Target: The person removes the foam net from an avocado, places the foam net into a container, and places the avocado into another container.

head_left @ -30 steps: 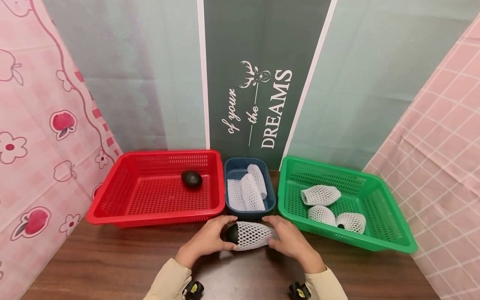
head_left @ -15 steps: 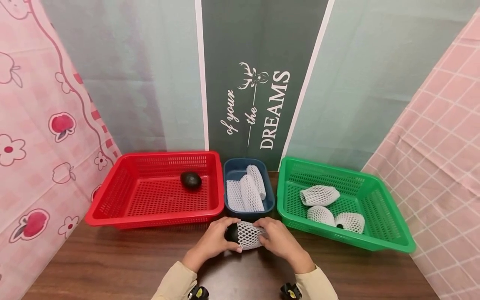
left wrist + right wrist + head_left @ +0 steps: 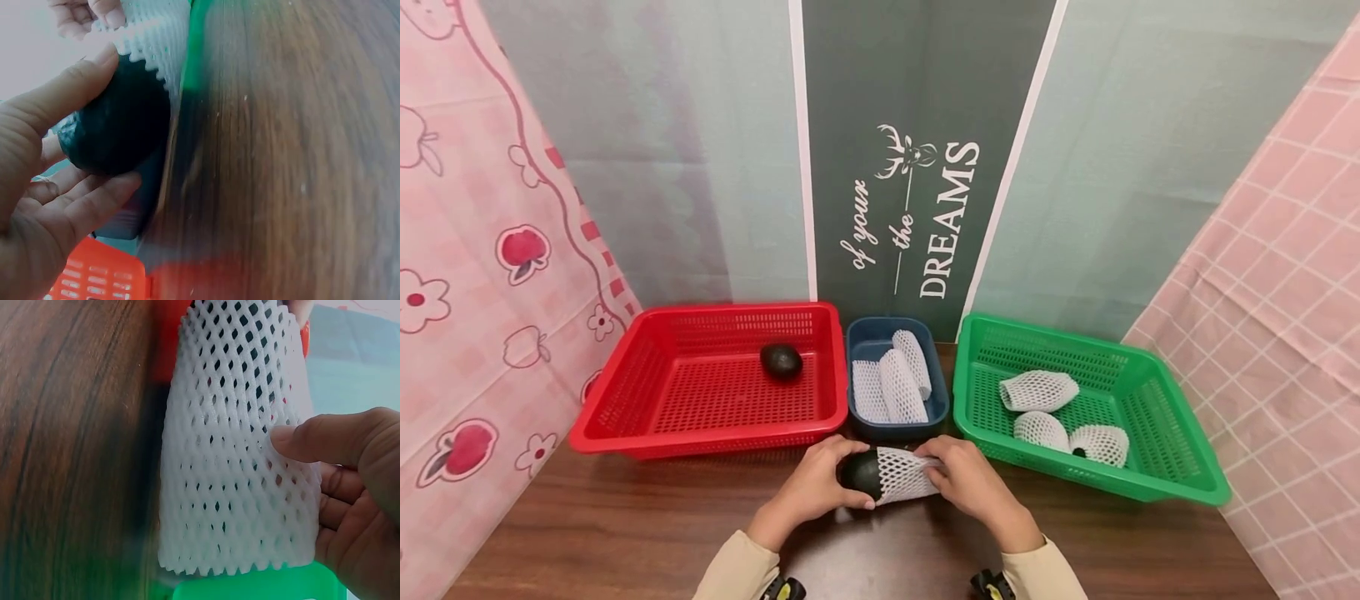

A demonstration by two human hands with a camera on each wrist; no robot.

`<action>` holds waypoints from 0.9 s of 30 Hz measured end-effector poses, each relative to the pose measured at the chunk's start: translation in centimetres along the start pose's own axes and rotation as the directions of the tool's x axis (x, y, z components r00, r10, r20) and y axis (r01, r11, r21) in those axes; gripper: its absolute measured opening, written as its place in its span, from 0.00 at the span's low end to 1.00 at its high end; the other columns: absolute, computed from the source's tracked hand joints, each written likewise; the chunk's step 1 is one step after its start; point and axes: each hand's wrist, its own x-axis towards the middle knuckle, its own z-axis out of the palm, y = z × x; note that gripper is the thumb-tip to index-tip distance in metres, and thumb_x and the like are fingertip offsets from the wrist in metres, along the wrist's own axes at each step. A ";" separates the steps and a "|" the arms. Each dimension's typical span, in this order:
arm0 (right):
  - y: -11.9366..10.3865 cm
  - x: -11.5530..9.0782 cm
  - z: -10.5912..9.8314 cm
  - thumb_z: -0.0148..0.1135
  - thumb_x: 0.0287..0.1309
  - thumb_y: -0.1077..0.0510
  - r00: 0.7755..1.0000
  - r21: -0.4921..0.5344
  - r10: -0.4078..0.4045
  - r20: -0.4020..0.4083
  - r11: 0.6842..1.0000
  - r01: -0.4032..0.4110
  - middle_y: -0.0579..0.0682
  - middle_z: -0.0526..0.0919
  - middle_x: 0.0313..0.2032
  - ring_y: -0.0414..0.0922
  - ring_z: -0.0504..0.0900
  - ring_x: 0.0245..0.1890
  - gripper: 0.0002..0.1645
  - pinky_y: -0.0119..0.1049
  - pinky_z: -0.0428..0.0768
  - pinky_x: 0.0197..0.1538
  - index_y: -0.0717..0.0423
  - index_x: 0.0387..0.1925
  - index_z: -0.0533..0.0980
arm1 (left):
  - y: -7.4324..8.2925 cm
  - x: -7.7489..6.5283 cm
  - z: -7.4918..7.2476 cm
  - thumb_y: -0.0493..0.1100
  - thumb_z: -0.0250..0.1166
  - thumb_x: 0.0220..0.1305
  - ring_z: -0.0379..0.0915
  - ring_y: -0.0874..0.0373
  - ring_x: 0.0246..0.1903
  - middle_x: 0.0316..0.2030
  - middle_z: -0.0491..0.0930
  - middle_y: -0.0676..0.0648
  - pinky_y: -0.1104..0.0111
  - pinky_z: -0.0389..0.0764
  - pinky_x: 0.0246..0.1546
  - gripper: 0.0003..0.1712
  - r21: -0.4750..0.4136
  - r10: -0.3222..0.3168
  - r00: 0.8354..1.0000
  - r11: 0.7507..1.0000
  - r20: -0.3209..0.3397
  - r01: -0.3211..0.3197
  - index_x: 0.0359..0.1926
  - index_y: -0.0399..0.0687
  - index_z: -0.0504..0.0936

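Observation:
A dark avocado (image 3: 860, 475) lies sideways just above or on the table, its right part inside a white foam net sleeve (image 3: 904, 477). My left hand (image 3: 808, 483) grips the avocado's bare end, thumb on the near side and fingers on the far side. In the left wrist view the avocado (image 3: 119, 122) shows its rounded dark skin below the sleeve's scalloped edge. With thumb and fingers, my right hand (image 3: 973, 482) pinches the sleeve's wall near its right end. The right wrist view shows the sleeve (image 3: 231, 456) spread wide, its far part over something dark.
At the left stands a red basket (image 3: 715, 433) with one avocado (image 3: 782, 362). A blue bin (image 3: 898, 430) behind the hands holds several foam sleeves (image 3: 902, 387). The green basket (image 3: 1075, 471) at right contains 3 sleeve-covered fruits (image 3: 1040, 391). Curtains surround the brown table (image 3: 625, 525).
My right hand first moved left along the sleeve, then back right. More of the avocado's dark end shows now, and the left hand has shifted slightly left with it.

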 end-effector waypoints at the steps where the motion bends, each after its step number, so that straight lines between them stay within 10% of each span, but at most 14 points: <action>1: 0.0 0.0 -0.1 0.67 0.42 0.71 1.000 -0.003 0.006 -0.004 1.000 -0.006 0.46 0.81 0.33 0.42 0.79 0.35 0.12 0.37 0.77 0.37 0.56 0.32 0.80 | 0.0 -0.1 -0.2 0.52 0.80 0.32 0.71 0.56 0.42 0.41 0.77 0.53 0.60 0.71 0.46 0.37 0.012 -0.004 1.000 1.000 -0.004 0.004 0.48 0.45 0.80; 27: 0.6 -2.0 -1.7 0.71 0.39 0.68 0.987 -0.075 0.095 -0.129 0.992 -0.105 0.41 0.77 0.28 0.40 0.78 0.30 0.12 0.37 0.76 0.33 0.52 0.28 0.79 | -0.4 -2.3 -2.3 0.51 0.79 0.33 0.70 0.55 0.43 0.41 0.75 0.56 0.54 0.69 0.45 0.33 0.025 -0.052 0.997 0.998 -0.062 0.054 0.45 0.51 0.77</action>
